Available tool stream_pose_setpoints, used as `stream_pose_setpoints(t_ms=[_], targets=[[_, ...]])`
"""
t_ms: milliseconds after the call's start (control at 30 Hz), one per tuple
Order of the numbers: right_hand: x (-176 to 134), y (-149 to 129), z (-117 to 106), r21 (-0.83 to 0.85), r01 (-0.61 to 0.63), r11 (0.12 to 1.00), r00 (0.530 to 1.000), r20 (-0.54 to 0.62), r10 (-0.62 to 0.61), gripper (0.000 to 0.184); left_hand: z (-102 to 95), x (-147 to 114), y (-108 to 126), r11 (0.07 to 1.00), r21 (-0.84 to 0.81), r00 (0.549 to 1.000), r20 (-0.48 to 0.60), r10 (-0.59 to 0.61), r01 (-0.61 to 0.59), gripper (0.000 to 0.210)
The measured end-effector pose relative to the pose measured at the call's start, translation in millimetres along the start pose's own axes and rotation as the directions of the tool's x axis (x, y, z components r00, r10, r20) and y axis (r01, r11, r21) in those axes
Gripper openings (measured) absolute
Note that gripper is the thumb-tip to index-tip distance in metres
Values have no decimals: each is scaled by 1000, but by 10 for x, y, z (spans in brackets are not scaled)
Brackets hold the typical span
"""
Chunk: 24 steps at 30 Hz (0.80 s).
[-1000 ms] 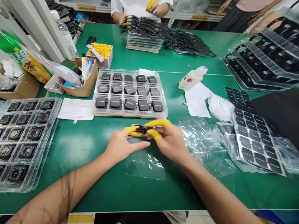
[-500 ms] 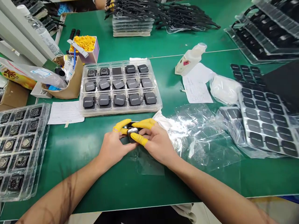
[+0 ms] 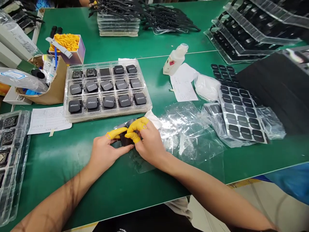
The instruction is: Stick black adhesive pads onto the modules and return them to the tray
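A black square smartwatch body is gripped at its edges between the thumb and forefinger of my left hand. Over its right side, the yellow-cotted thumb and forefinger of my right hand are pinched together. Whether they hold a thin film or the watch's edge, I cannot tell. Just behind the hands stands a clear blister tray with rows of black square watch bodies, many bearing a printed square cover. A thin clear plastic sheet lies partly under my right hand.
Crumpled clear film and a sheet of black square stickers lie to the right. Farther back stand a white bottle and a box of yellow finger cots. Another watch tray sits at the left edge, below a written paper.
My right thumb has moved off the watch's face, and my right fingers are now pinched at its side. The watch has turned in my left hand. The view has shifted right.
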State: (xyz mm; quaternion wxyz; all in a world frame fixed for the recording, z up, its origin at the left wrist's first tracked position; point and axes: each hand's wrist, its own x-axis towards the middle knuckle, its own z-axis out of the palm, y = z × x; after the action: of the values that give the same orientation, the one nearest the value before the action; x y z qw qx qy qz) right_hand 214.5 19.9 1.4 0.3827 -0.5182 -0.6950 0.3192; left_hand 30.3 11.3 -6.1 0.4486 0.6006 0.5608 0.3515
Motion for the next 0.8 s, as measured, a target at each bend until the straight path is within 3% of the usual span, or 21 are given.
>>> stream_pose_setpoints(t_ms=[100,133,200,300,400,500,567,633,733,800], targets=[[-27,11,-412,315,-215,925,976,42,212,26,-7,7,2,996,-82,999,0,-41,41,53],[-44,62,-569,323,-275,906,959,29,281,33,-10,10,0,993,-106,999,-1,-52,51,54],[-61,229,-830,86,-354,931,925,-117,363,40,-15,14,-5,992,-119,999,9,-51,52,56],[-1,526,-947,-407,-423,810,900,-296,321,35,-17,18,-5,995,-97,999,28,-22,24,55],[122,680,-822,-557,-275,784,960,-205,191,28,-9,20,5,991,-133,999,44,-3,8,56],[202,583,-746,-579,-38,814,990,-131,-47,15,3,19,1,980,-197,999,44,7,2,58],[201,398,-742,-565,155,810,948,-147,-284,15,10,19,-18,980,-197,999,34,18,-11,56],[172,187,-688,-512,362,779,884,-77,-461,15,15,19,-41,982,-187,999,27,44,-38,54],[127,-9,-446,-380,593,710,799,175,-575,11,16,17,-61,980,-185,996,37,84,-76,49],[115,-8,-270,-362,631,686,773,220,-595,13,14,13,-57,981,-185,997,47,66,-56,47]])
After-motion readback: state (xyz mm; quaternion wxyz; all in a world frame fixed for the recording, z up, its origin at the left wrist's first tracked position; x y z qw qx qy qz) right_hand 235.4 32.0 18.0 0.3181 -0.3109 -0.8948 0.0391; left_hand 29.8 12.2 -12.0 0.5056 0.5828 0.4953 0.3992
